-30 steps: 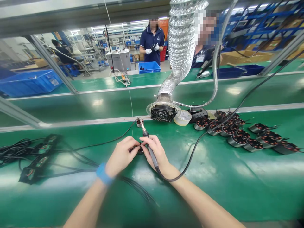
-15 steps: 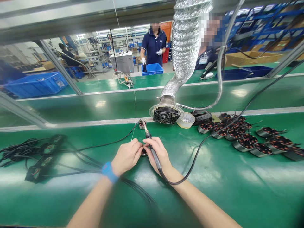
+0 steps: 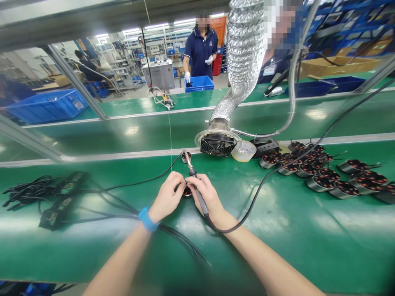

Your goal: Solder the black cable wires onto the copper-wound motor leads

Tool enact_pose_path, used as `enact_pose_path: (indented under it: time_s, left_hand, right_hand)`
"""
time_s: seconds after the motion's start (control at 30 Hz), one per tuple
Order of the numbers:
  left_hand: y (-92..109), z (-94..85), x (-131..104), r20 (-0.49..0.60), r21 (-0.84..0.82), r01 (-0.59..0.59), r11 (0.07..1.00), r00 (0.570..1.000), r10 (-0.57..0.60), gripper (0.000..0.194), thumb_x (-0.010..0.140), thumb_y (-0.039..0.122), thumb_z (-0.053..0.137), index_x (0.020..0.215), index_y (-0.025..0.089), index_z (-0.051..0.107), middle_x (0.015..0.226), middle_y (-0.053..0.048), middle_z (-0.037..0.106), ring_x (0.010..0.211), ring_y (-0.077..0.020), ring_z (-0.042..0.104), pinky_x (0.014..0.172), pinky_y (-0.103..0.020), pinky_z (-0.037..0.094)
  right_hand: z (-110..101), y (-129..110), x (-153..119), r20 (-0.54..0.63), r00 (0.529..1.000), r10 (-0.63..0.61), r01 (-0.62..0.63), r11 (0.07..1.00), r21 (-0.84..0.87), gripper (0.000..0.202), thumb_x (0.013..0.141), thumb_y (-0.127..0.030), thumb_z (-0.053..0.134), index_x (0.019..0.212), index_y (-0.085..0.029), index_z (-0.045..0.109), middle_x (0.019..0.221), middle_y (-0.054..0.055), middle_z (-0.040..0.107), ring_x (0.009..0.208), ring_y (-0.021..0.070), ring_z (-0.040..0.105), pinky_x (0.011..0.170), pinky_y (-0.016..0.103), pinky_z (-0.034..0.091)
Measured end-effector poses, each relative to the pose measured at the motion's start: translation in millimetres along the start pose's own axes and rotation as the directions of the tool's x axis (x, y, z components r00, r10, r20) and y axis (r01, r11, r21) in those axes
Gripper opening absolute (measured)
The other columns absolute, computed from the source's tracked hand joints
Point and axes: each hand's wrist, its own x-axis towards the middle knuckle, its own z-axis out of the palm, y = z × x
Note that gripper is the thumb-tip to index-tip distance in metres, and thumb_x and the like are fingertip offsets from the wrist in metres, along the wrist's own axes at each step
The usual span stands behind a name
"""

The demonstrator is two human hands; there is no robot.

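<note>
One round motor [image 3: 187, 192] sits on the glossy green counter [image 3: 277, 246], below the near-meeting fingertips of both hands. The right hand [image 3: 210, 197] is closed around a slim soldering iron [image 3: 201, 200]; the left hand [image 3: 168, 196] has its fingers bent inward, but whether they grip anything cannot be told. Handling looks under way, though what is done or left on this piece is hidden. A second motor [image 3: 186, 157] lies farther off; silvery, copper-wound motors [image 3: 317, 183] cluster right, limp black cables [image 3: 26, 191] left.
</note>
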Motion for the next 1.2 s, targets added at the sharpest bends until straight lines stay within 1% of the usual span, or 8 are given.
enact_pose_path:
  time_s: [0.27, 0.43, 0.6, 0.8, 0.9, 0.97, 1.07, 1.2]
  left_hand:
    - [-1, 3.2, -2, -0.029, -0.095, 0.103, 0.990, 0.994, -0.106, 0.019, 0.097, 0.021, 0.046, 0.086, 0.019, 0.062, 0.096, -0.005, 0.065, 0.090, -0.0183, 0.061, 0.082, -0.030, 0.046]
    - [-3, 3.7, -2, -0.038, -0.117, 0.095, 0.989, 0.994, -0.100, 0.020, 0.096, 0.020, 0.045, 0.082, 0.019, 0.059, 0.092, -0.004, 0.064, 0.087, -0.0173, 0.060, 0.079, -0.028, 0.045]
    - [1, 3.9, -3, -0.066, -0.075, 0.067, 0.995, 0.995, -0.072, 0.019, 0.096, 0.018, 0.045, 0.080, 0.020, 0.056, 0.090, -0.003, 0.061, 0.083, -0.0165, 0.058, 0.076, -0.028, 0.044]
    - [3, 5.2, -4, -0.065, -0.049, 0.058, 0.997, 0.996, -0.061, 0.020, 0.097, 0.017, 0.044, 0.080, 0.020, 0.054, 0.087, -0.003, 0.059, 0.080, -0.0161, 0.055, 0.074, -0.028, 0.042]
    - [2, 5.2, -3, -0.052, -0.043, 0.065, 0.997, 0.996, -0.067, 0.020, 0.097, 0.018, 0.044, 0.080, 0.020, 0.054, 0.087, -0.003, 0.059, 0.080, -0.0160, 0.054, 0.074, -0.028, 0.042]
    - [2, 4.9, -3, -0.042, -0.040, 0.066, 0.997, 0.997, -0.068, 0.020, 0.097, 0.018, 0.044, 0.080, 0.020, 0.055, 0.087, -0.003, 0.059, 0.079, -0.0158, 0.054, 0.074, -0.028, 0.041]
    - [3, 4.4, -3, -0.039, -0.036, 0.070, 0.997, 0.997, -0.071, 0.020, 0.097, 0.018, 0.045, 0.081, 0.019, 0.055, 0.086, -0.003, 0.058, 0.079, -0.0155, 0.053, 0.074, -0.028, 0.041]
    - [4, 3.8, -4, -0.046, -0.026, 0.071, 0.997, 0.996, -0.072, 0.020, 0.098, 0.018, 0.045, 0.080, 0.019, 0.055, 0.086, -0.003, 0.057, 0.079, -0.0157, 0.053, 0.073, -0.028, 0.041]
  right_hand:
    - [-11, -5, 2, -0.080, 0.994, 0.077, -0.073, 0.996, 0.052, 0.036, 0.095, -0.014, 0.056, 0.128, -0.029, 0.053, 0.109, 0.006, 0.058, 0.093, 0.0172, 0.067, 0.087, 0.033, 0.057]
    - [-10, -1, -5, 0.011, 0.978, 0.208, -0.208, 0.970, 0.128, 0.063, 0.077, -0.026, 0.083, 0.130, -0.029, 0.049, 0.119, 0.007, 0.055, 0.102, 0.0230, 0.068, 0.093, 0.039, 0.057]
    - [-1, 4, -11, 0.076, 0.965, 0.251, -0.261, 0.948, 0.181, 0.059, 0.080, -0.015, 0.075, 0.130, -0.029, 0.049, 0.123, 0.008, 0.053, 0.098, 0.0200, 0.067, 0.093, 0.037, 0.056]
    - [-8, -3, -6, 0.045, 0.963, 0.264, -0.268, 0.946, 0.180, 0.058, 0.079, -0.020, 0.078, 0.129, -0.028, 0.052, 0.121, 0.007, 0.057, 0.094, 0.0186, 0.068, 0.090, 0.035, 0.057]
    - [-20, -10, -2, -0.061, 0.951, 0.303, -0.288, 0.941, 0.177, 0.034, 0.090, -0.025, 0.067, 0.123, -0.025, 0.059, 0.105, 0.005, 0.065, 0.087, 0.0168, 0.068, 0.085, 0.033, 0.057]
    - [-27, -14, 1, -0.167, 0.912, 0.374, -0.340, 0.919, 0.200, 0.020, 0.096, -0.029, 0.058, 0.113, -0.023, 0.065, 0.085, 0.002, 0.066, 0.074, 0.0149, 0.067, 0.074, 0.029, 0.056]
    - [-33, -18, 1, -0.254, 0.855, 0.452, -0.369, 0.875, 0.315, 0.024, 0.099, -0.036, 0.051, 0.096, -0.019, 0.067, 0.058, -0.003, 0.057, 0.048, 0.0109, 0.056, 0.050, 0.022, 0.048]
    - [-33, -21, 1, -0.273, 0.838, 0.472, -0.335, 0.841, 0.424, 0.032, 0.099, -0.040, 0.050, 0.081, -0.017, 0.064, 0.044, -0.006, 0.049, 0.034, 0.0077, 0.042, 0.035, 0.019, 0.033]
